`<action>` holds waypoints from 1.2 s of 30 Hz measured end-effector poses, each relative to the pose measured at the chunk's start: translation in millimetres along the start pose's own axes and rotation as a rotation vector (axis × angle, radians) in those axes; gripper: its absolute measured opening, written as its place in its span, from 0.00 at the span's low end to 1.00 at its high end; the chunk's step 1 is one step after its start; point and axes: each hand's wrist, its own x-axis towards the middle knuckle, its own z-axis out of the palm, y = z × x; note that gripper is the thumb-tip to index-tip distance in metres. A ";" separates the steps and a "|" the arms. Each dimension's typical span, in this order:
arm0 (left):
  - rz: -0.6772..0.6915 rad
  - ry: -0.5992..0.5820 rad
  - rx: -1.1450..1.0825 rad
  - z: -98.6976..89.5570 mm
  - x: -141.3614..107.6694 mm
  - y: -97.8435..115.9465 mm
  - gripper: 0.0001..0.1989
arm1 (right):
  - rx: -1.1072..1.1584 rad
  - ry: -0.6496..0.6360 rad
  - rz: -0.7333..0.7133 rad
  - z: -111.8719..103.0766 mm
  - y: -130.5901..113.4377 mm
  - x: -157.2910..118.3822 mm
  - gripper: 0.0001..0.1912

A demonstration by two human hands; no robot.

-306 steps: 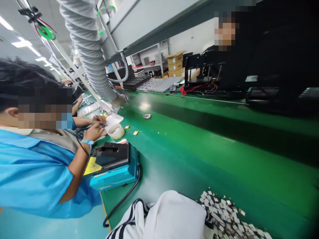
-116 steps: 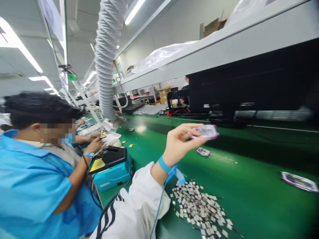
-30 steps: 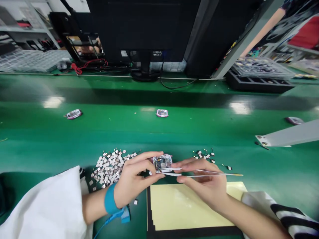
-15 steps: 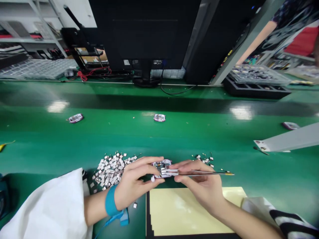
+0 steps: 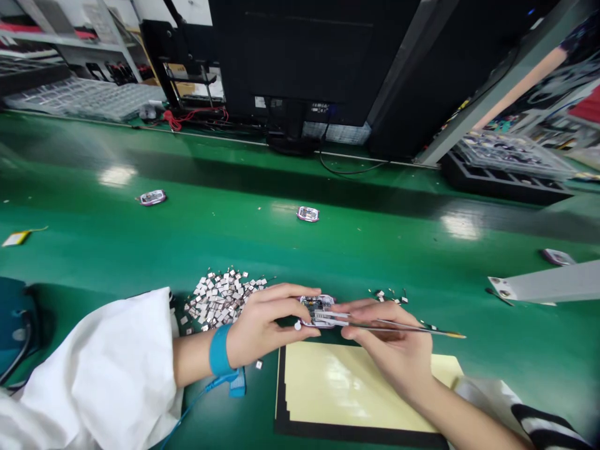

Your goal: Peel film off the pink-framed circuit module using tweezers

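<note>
Watch-shaped case (image 5: 313, 304), circuitry exposed, held just beyond the yellow sheet (image 5: 356, 381). Left hand (image 5: 262, 325): thumb and fingers pinching its left end; right hand (image 5: 394, 340): fingers closed on slim tweezers (image 5: 338, 323), tips over circuitry.

Left hand (image 5: 265, 322), one: back uppermost, fingers and thumb bowed into a hold; left forearm (image 5: 192, 359) bare near the wrist. Right hand (image 5: 400, 347), one: fingers and thumb pinched, facing the left; right forearm (image 5: 464, 406) slanting. Both well short of the surface's (image 5: 375, 250) far edge.

Green worktop (image 5: 398, 250), grey shelving (image 5: 110, 45) behind
</note>
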 end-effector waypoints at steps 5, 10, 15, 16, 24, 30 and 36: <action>-0.009 0.003 -0.017 0.7 0.4 -0.7 0.05 | -0.008 0.084 -0.037 2.5 0.3 1.9 0.13; -0.015 0.016 -0.016 2.1 -0.7 -2.1 0.06 | 0.073 0.022 0.041 0.0 0.5 3.3 0.12; 0.021 0.014 -0.012 1.7 -0.7 -2.5 0.07 | 0.049 -0.024 0.028 -2.7 1.4 1.1 0.11; 0.028 0.010 -0.014 1.5 -0.4 -2.4 0.07 | 0.042 -0.021 0.030 -2.6 1.2 0.8 0.11; 0.044 0.005 -0.033 0.9 -0.2 -2.8 0.07 | 0.043 0.002 0.038 -0.2 -0.9 2.6 0.10; 0.036 0.013 -0.016 0.2 -0.1 -3.9 0.07 | 0.037 0.019 0.061 1.2 0.4 2.6 0.10; 0.069 -0.010 0.027 -0.7 0.2 -2.5 0.05 | -0.001 0.119 0.031 7.1 -0.8 -1.2 0.09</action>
